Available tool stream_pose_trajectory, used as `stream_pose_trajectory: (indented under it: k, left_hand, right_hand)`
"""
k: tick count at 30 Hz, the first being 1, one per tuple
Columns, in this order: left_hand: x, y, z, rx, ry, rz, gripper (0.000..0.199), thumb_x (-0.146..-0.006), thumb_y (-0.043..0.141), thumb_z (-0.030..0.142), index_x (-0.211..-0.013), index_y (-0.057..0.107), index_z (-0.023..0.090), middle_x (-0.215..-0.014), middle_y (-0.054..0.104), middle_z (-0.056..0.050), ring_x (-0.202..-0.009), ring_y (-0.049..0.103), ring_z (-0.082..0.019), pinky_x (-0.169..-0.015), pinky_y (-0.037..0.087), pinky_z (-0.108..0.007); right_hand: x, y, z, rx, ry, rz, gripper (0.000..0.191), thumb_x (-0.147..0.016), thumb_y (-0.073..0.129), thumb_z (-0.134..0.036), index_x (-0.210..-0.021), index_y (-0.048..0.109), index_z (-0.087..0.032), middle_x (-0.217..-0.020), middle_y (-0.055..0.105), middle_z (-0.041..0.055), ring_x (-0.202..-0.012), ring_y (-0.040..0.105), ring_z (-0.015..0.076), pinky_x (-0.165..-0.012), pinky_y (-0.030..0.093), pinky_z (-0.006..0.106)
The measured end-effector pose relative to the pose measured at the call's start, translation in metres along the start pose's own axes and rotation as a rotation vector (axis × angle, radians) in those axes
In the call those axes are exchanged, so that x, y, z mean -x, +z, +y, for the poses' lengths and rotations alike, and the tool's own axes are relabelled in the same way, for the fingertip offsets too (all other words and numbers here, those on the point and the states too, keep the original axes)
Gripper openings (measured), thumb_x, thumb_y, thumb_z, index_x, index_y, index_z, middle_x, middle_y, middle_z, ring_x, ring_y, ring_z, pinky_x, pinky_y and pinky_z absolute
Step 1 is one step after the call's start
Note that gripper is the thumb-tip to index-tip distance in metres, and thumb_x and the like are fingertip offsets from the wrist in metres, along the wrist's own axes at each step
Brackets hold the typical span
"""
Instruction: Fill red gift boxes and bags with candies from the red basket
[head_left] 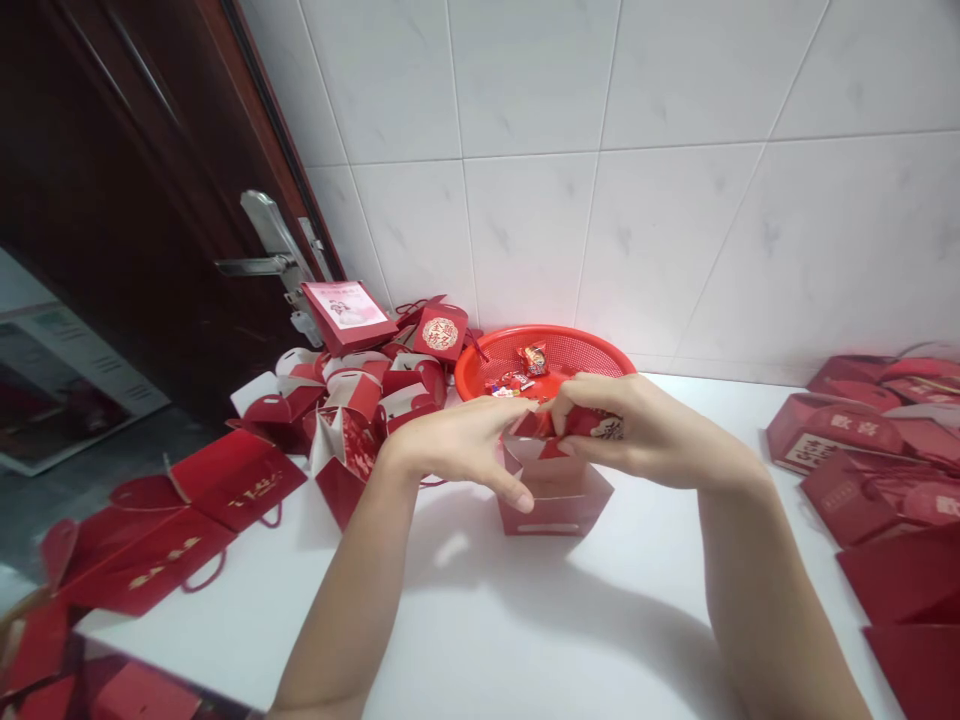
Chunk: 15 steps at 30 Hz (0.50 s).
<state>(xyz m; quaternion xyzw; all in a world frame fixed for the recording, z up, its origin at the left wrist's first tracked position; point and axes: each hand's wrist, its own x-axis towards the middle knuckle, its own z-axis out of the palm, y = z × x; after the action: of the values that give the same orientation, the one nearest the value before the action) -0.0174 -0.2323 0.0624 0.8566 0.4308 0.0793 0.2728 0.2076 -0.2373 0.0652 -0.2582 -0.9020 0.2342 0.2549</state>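
Observation:
An open-topped red paper gift box [551, 510] stands on the white table in front of me. My left hand [469, 445] is at its left side, thumb stretched out over the front wall and the other fingers reaching over the rim, their tips partly hidden. Above the right part of the opening, my right hand [622, 425] is closed around a small red packet [598, 424] with a pale pattern; the fingers cover much of it. Just behind the box, a red plastic basket [469, 375] holds several wrapped sweets [532, 358].
Open red boxes [352, 385] and a box with a round gold emblem [440, 333] crowd the left. Flatter red boxes with cords [180, 550] lie nearer. More red boxes [847, 440] line the right edge. Behind are a tiled wall and a dark door with a metal handle [259, 265].

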Motion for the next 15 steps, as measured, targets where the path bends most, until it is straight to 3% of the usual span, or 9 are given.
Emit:
stream_pose_trajectory:
  k: [6,11,15]
  left_hand:
    - [-0.0053,0.0000,-0.0056,0.043,0.065,-0.037,0.060,-0.062,0.086,0.041,-0.115,0.063,0.025,-0.118,0.066,-0.002,-0.111,0.060,-0.027,-0.087,0.044,-0.029]
    - [-0.0039,0.0000,-0.0027,0.014,-0.005,-0.032,0.064,-0.061,0.086,0.042,-0.117,0.062,0.023,-0.121,0.066,-0.003,-0.109,0.061,-0.027,-0.086,0.045,-0.029]
    - [-0.0019,-0.0004,-0.0002,-0.012,-0.035,-0.021,0.069,-0.062,0.086,0.045,-0.123,0.059,0.025,-0.126,0.064,-0.003,-0.112,0.061,-0.027,-0.086,0.045,-0.028]
  right_hand:
    - [0.0003,0.0026,-0.0015,0.084,0.068,-0.010,0.020,-0.082,0.053,-0.002,-0.087,0.060,-0.020,-0.087,0.069,0.0005,-0.072,0.059,0.0139,-0.059,0.038,0.023]
    - [-0.0009,0.0038,0.0013,0.094,0.101,-0.004,0.019,-0.083,0.053,-0.002,-0.084,0.059,-0.020,-0.078,0.067,-0.0013,-0.064,0.056,0.0118,-0.055,0.036,0.022]
    - [0.0002,0.0041,0.0032,0.166,0.102,0.084,0.019,-0.086,0.050,-0.003,-0.082,0.058,-0.020,-0.078,0.066,-0.0012,-0.063,0.053,0.0113,-0.054,0.033,0.022]
